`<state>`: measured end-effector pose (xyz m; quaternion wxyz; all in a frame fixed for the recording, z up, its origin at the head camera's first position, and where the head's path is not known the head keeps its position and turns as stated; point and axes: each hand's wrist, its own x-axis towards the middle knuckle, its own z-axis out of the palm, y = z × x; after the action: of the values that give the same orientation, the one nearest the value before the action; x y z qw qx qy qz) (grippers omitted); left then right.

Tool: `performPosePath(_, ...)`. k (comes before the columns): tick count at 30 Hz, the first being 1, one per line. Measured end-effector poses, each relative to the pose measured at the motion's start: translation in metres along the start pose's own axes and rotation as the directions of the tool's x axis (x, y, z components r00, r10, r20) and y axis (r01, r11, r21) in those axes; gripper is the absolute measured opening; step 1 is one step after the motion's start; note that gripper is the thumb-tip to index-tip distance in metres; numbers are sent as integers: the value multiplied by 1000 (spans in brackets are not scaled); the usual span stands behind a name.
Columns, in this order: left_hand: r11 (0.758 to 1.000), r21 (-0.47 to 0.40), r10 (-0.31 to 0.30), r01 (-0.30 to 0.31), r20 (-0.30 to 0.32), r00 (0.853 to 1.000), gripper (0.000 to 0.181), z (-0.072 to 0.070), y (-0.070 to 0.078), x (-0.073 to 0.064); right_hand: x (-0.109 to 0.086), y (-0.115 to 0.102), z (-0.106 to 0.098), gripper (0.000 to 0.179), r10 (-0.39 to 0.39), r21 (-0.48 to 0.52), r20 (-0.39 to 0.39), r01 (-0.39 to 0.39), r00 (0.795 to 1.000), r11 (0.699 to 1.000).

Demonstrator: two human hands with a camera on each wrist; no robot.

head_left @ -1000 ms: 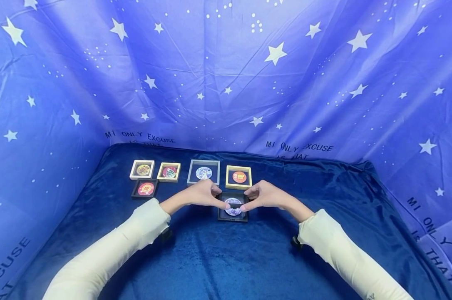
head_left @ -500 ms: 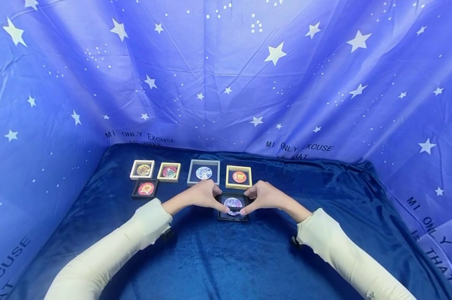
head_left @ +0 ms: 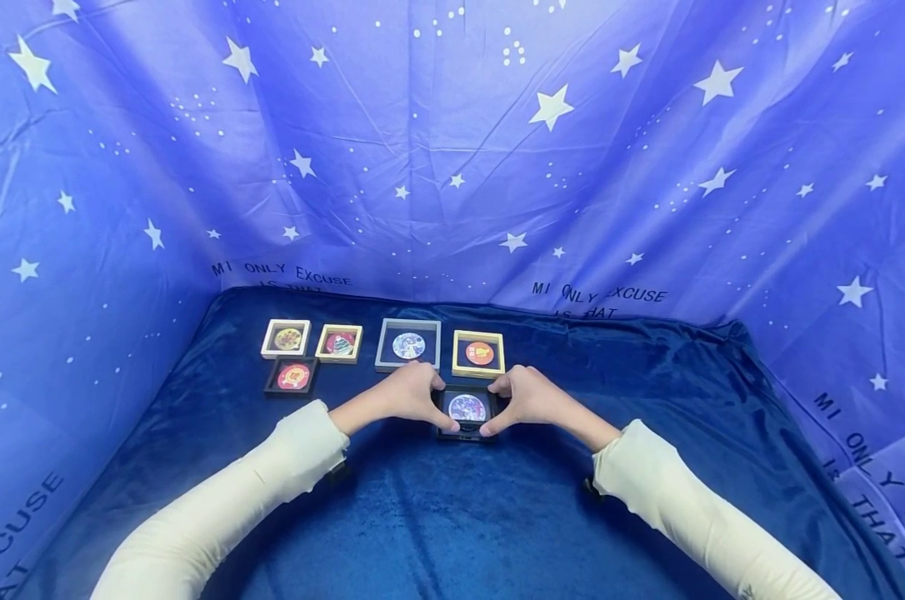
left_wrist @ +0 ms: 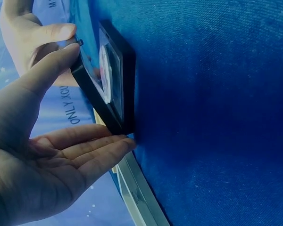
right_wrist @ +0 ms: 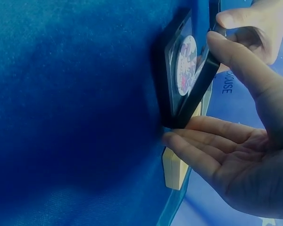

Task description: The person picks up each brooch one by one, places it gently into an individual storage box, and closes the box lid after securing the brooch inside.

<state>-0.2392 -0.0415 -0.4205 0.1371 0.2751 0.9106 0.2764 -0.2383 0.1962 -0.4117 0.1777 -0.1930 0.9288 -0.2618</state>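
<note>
A black square display case lies on the cloth in the middle of the head view. Both wrist views show it partly closed, its lid slanting over the base from the far hinge side. Inside sits a round purple-and-white patterned disc. My left hand holds the lid's left side, thumb at its near edge and fingers at the hinge side. My right hand does likewise on the right. The two thumbs are close together at the lid's near edge.
Behind the case stand a gold frame and a larger grey frame. Farther left are two light-coloured frames and a black frame, each with a round disc. Starry blue curtain surrounds the blue velvet cloth.
The lid has swung down toward the base, its near edge moving toward me, with both thumbs following it. The disc shows more fully through the lid. The other frames stay put.
</note>
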Motion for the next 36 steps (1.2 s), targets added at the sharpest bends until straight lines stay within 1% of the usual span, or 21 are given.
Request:
performPosePath(3,1000,7,-9,10,-13,1000,52,1,2,-1,-1,-1,2,74,-3,-18,-17,3,1000,1000)
performPosePath(6,1000,15,-19,20,-21,1000,55,1,3,-2,-2,-2,4,73,2,-34,-29,-3,1000,999)
performPosePath(11,1000,17,-12,13,-30,999,50,5,1,-3,-2,-3,6,73,13,-43,-41,-15,999,999)
performPosePath(19,1000,26,-13,15,-60,998,54,8,2,-4,-3,-4,8,74,21,-61,-64,-25,998,998)
performPosePath(24,1000,27,-13,15,-72,997,55,10,4,-6,-3,-4,12,76,13,-84,-77,-19,997,996)
performPosePath(26,999,31,-16,19,-79,997,58,11,5,-6,-3,-4,13,76,5,-93,-87,-13,996,996)
performPosePath(32,994,95,-45,56,-105,993,71,16,6,-8,-4,-5,19,73,-37,-141,-115,21,993,990)
performPosePath(36,991,126,-31,46,-116,993,68,19,7,-9,-6,-6,22,73,-66,-178,-141,40,988,983)
